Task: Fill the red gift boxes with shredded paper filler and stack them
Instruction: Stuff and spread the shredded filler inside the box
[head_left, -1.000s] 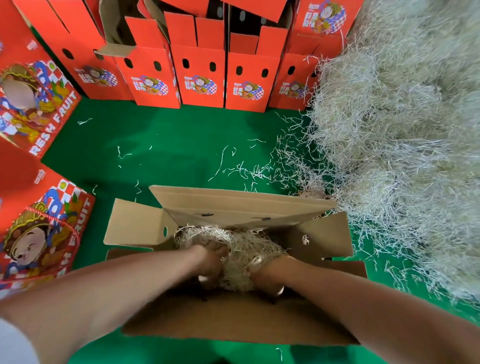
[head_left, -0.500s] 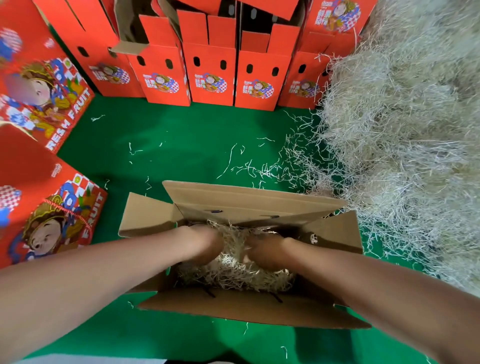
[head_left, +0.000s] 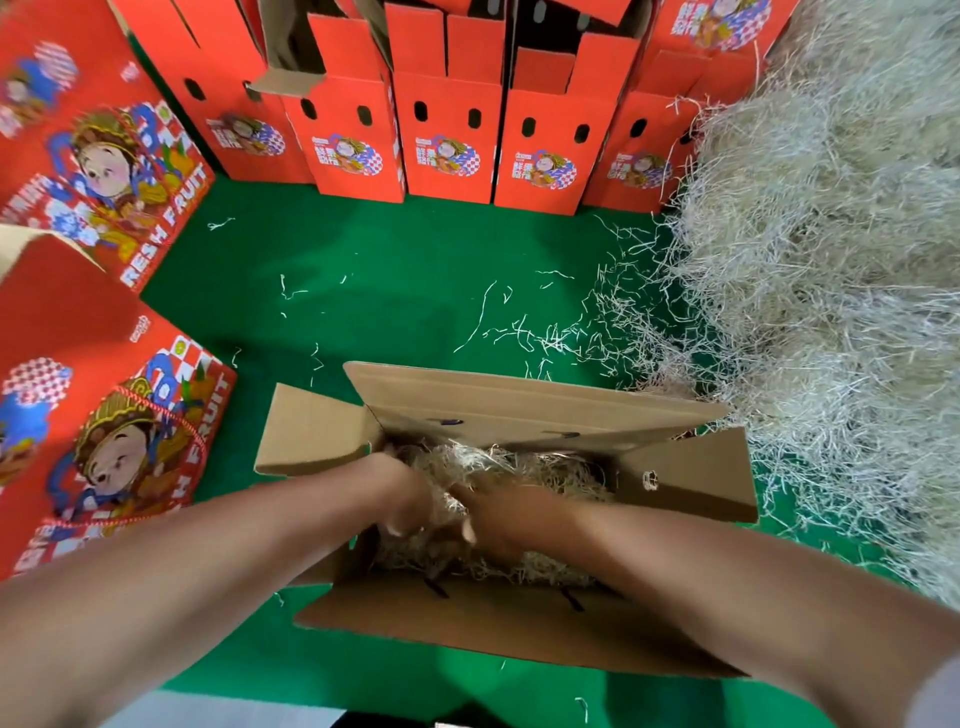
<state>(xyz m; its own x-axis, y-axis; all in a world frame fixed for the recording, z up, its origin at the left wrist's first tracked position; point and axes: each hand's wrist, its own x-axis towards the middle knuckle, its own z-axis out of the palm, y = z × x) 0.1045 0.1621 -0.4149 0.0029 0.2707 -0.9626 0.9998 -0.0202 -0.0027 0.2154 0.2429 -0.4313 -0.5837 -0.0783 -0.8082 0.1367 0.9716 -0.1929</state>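
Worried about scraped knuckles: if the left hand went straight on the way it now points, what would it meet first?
The shredded paper filler inside the open box, which the left hand is touching. Behind that, probably the box's far wall, though depth is unclear.

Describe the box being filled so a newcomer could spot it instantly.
Start at the big pale heap of shredded paper on the right of the green floor. Just left of its near edge sits the open box. Unlike the printed red boxes around it, it shows brown cardboard flaps spread outward.

green carpet floor (head_left: 395, 270), even light
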